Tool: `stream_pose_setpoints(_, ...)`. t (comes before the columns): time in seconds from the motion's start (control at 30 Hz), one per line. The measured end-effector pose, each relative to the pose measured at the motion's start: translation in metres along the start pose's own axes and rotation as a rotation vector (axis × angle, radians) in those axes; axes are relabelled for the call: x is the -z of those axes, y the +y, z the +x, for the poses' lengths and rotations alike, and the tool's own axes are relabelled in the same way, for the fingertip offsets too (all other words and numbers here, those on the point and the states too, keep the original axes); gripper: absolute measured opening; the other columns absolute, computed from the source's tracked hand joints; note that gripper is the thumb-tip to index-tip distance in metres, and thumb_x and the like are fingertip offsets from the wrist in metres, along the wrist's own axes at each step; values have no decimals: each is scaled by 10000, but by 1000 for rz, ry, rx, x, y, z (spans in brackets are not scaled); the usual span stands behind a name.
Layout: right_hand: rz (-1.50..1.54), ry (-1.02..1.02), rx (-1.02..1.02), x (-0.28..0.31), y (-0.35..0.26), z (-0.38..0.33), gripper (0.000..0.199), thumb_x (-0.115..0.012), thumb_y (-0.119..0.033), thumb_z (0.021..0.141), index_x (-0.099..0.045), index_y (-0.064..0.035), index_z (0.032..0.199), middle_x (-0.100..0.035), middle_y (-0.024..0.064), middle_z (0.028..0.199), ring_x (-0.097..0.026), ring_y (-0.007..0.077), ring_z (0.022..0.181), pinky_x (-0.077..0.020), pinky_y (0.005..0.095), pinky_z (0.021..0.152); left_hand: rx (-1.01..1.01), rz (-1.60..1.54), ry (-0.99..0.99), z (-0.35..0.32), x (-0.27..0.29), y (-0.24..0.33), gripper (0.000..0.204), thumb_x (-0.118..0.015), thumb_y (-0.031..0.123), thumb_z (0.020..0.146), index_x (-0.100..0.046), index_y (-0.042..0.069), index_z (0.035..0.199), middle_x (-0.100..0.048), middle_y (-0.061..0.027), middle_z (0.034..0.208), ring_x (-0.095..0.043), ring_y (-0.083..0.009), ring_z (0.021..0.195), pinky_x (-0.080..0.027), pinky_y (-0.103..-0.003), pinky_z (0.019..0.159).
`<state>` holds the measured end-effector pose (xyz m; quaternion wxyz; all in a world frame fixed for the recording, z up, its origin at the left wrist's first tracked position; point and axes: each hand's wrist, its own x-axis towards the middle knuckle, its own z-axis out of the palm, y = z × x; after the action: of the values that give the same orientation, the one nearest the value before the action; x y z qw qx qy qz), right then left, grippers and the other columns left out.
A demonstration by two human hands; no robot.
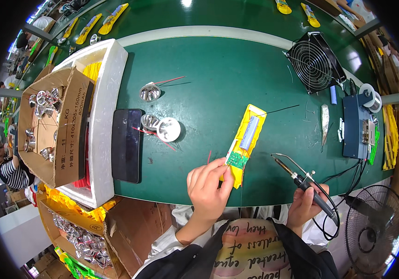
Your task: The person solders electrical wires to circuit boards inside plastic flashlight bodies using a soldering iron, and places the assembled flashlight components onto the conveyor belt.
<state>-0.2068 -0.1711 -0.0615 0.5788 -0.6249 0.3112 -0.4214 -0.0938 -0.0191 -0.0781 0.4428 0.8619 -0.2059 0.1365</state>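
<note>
A yellow plastic housing (251,125) lies on the green bench, holding a pale blue cylindrical cell and a small green circuit board (237,160) at its near end. My left hand (207,188) rests on that near end, fingertips touching the board's edge. My right hand (305,203) grips a black soldering iron (297,176), its tip raised to the right of the housing and apart from it. A thin black wire runs from the housing's far end.
Silver reflector cups (150,92) with red wires and a dark phone (126,145) lie to the left. A white foam tray (104,116) and cardboard boxes of reflectors sit further left. A black fan (315,63), blue soldering station (355,125) and standing fan (374,228) are on the right.
</note>
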Motion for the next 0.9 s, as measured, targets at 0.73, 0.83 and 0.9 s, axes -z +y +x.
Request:
stream_pose_setpoints(0.73, -98, 7, -5, -3, 4, 1, 185, -536, -143, 763, -405, -23, 816, -481, 66, 556, -430, 87, 410, -356, 178, 387, -33, -104, 1, 0, 13, 3, 155, -607, -40, 627, -532, 24, 746, -568, -122, 905, -567, -229, 768, -426, -356, 779)
stream_pose_setpoints(0.83, -98, 9, -12, -3, 2, 2, 180, -528, -148, 767, -408, -25, 820, -480, 66, 560, -425, 87, 413, -355, 179, 391, 46, -289, 102, -12, 10, -6, 178, -553, -88, 686, -481, 5, 819, -487, -139, 960, -566, -224, 823, -421, -380, 825)
stream_pose_setpoints(0.9, -89, 9, -13, -3, 3, 3, 183, -529, -152, 768, -408, -25, 820, -480, 66, 563, -425, 88, 415, -354, 179, 390, 106, -444, 153, -17, 5, -9, 189, -528, -101, 710, -456, 3, 850, -454, -134, 969, -566, -221, 827, -411, -382, 845)
